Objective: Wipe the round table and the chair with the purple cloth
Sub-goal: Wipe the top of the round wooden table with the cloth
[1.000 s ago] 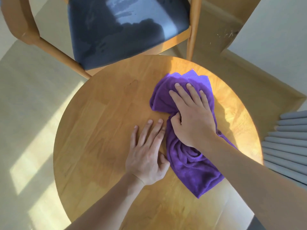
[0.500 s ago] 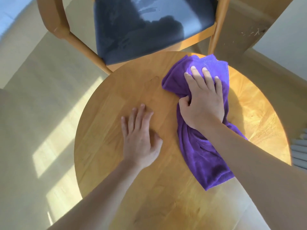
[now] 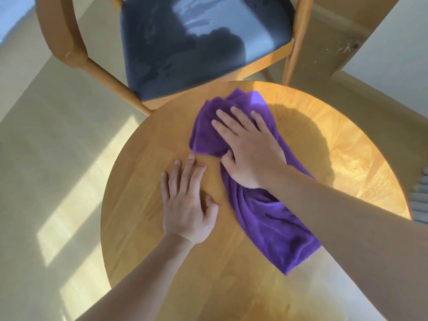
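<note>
The round wooden table (image 3: 143,205) fills the middle of the view. A purple cloth (image 3: 273,223) lies on it, bunched at the far end and trailing toward the near right edge. My right hand (image 3: 250,149) presses on the bunched far part with straight, spread fingers, its thumb tucked against a fold. To its left, my left hand (image 3: 187,205) rests flat on bare wood, a small gap away from the cloth. The wooden chair (image 3: 62,38) with a dark blue seat (image 3: 185,54) stands just beyond the table's far edge.
Pale floor (image 3: 58,181) with sunlight patches lies left of the table. A wall corner with a wooden skirting (image 3: 382,98) is at the right. Grey ribbed slats (image 3: 420,202) show at the right edge.
My right hand has slid the cloth toward the far side of the table and its fingers now lie flatter and more spread. My left hand has moved apart from the cloth and stays flat.
</note>
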A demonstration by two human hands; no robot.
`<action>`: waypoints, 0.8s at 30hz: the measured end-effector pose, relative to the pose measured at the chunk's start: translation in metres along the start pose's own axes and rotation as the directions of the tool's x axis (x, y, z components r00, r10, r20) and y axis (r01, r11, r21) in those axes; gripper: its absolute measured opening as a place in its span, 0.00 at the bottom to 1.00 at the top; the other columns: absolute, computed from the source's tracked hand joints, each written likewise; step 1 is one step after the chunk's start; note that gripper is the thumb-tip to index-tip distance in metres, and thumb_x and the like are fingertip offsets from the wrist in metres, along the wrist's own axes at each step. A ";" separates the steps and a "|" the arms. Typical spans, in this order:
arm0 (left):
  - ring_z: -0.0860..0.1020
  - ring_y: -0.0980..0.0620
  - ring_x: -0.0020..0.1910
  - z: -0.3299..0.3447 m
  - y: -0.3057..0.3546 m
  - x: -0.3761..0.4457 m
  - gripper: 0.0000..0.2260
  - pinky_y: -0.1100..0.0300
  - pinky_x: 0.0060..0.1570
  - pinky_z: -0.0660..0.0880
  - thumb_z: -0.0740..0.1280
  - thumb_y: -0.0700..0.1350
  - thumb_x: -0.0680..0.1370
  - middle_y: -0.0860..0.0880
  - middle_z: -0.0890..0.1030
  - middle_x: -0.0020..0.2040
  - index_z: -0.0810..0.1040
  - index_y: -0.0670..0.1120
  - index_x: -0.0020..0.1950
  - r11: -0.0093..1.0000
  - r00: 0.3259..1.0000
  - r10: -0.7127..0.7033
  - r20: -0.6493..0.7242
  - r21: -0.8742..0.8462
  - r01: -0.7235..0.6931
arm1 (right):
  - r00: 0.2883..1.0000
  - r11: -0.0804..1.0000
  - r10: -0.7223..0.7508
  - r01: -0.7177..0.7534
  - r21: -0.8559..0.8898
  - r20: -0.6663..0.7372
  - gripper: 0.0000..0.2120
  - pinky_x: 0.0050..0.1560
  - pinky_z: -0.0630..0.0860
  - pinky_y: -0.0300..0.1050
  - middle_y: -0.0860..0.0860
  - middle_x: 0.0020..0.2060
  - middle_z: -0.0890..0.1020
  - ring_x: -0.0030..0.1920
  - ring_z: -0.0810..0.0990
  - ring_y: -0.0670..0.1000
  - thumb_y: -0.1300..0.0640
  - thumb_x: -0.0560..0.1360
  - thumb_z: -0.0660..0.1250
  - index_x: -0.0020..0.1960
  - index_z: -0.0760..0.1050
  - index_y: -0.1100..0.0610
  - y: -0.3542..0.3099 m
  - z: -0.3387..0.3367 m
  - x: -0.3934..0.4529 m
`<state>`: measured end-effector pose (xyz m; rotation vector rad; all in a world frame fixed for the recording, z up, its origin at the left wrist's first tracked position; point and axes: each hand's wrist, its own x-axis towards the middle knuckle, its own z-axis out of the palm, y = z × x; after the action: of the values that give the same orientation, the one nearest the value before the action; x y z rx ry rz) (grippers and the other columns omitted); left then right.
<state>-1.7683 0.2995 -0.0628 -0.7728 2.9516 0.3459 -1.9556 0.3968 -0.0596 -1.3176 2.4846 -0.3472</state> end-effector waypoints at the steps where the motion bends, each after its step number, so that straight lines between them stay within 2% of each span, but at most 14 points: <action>1: 0.55 0.42 0.82 0.000 0.000 0.000 0.31 0.36 0.79 0.51 0.60 0.50 0.72 0.49 0.61 0.82 0.66 0.49 0.76 1.000 1.000 0.000 -0.004 0.002 0.000 | 0.998 0.998 0.058 -0.058 0.000 -0.037 0.34 0.80 0.45 0.59 0.48 0.82 0.54 0.82 0.49 0.53 0.46 0.76 0.47 0.82 0.56 0.51 -0.004 -0.002 0.019; 4: 0.55 0.42 0.82 0.003 -0.001 -0.001 0.30 0.36 0.79 0.50 0.60 0.50 0.72 0.49 0.60 0.83 0.66 0.47 0.75 1.000 1.000 0.010 -0.015 0.003 -0.010 | 0.970 0.976 0.216 -0.216 0.013 -0.110 0.33 0.80 0.46 0.61 0.51 0.82 0.54 0.82 0.49 0.56 0.47 0.78 0.49 0.82 0.56 0.54 -0.027 0.001 0.059; 6: 0.54 0.42 0.82 0.003 -0.002 -0.001 0.31 0.37 0.80 0.49 0.60 0.50 0.72 0.48 0.60 0.83 0.66 0.46 0.76 1.000 1.000 0.005 -0.009 0.009 -0.005 | 0.958 0.966 0.257 -0.258 0.011 -0.126 0.33 0.80 0.46 0.62 0.52 0.82 0.53 0.82 0.48 0.57 0.47 0.79 0.49 0.82 0.54 0.55 -0.038 0.004 0.066; 8: 0.54 0.42 0.82 0.002 -0.001 -0.001 0.31 0.37 0.80 0.49 0.59 0.50 0.73 0.48 0.60 0.83 0.66 0.46 0.76 1.000 1.000 0.003 -0.008 0.024 -0.003 | 0.970 0.977 0.212 -0.211 0.018 -0.119 0.32 0.80 0.45 0.62 0.52 0.82 0.54 0.82 0.48 0.57 0.47 0.79 0.50 0.82 0.55 0.54 -0.039 0.006 0.061; 12: 0.54 0.40 0.82 0.001 0.000 -0.001 0.31 0.36 0.79 0.49 0.60 0.52 0.75 0.47 0.60 0.82 0.64 0.46 0.77 0.999 1.000 0.018 0.003 0.035 -0.019 | 0.998 0.997 -0.002 0.007 0.074 -0.064 0.30 0.80 0.45 0.60 0.49 0.81 0.58 0.82 0.50 0.54 0.48 0.78 0.52 0.80 0.60 0.51 -0.027 0.007 0.028; 15: 0.54 0.40 0.82 -0.004 0.000 -0.002 0.30 0.35 0.79 0.50 0.59 0.52 0.75 0.46 0.64 0.80 0.63 0.48 0.78 0.999 1.000 0.012 0.026 0.043 -0.014 | 0.997 0.994 -0.071 0.071 0.078 -0.005 0.32 0.80 0.46 0.59 0.47 0.81 0.58 0.82 0.51 0.52 0.48 0.76 0.48 0.80 0.61 0.50 -0.023 0.007 -0.010; 19: 0.52 0.42 0.83 -0.008 0.002 -0.001 0.31 0.37 0.80 0.49 0.59 0.51 0.74 0.47 0.63 0.81 0.62 0.49 0.78 0.999 0.998 0.003 0.058 0.043 -0.006 | 1.000 0.996 -0.015 0.012 0.092 0.026 0.34 0.80 0.47 0.58 0.46 0.81 0.57 0.82 0.49 0.50 0.48 0.74 0.48 0.80 0.60 0.49 -0.016 0.006 -0.039; 24: 0.52 0.43 0.83 -0.006 -0.001 -0.001 0.32 0.36 0.80 0.49 0.60 0.51 0.73 0.48 0.61 0.82 0.64 0.50 0.77 1.000 0.999 0.018 0.047 0.011 -0.018 | 0.995 0.994 0.099 -0.099 0.054 0.003 0.34 0.80 0.42 0.59 0.47 0.82 0.52 0.82 0.46 0.52 0.47 0.76 0.49 0.82 0.54 0.49 -0.031 0.004 -0.011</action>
<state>-1.7672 0.2982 -0.0569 -0.7274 2.9158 0.3437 -1.9245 0.3892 -0.0510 -1.1686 2.5106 -0.3879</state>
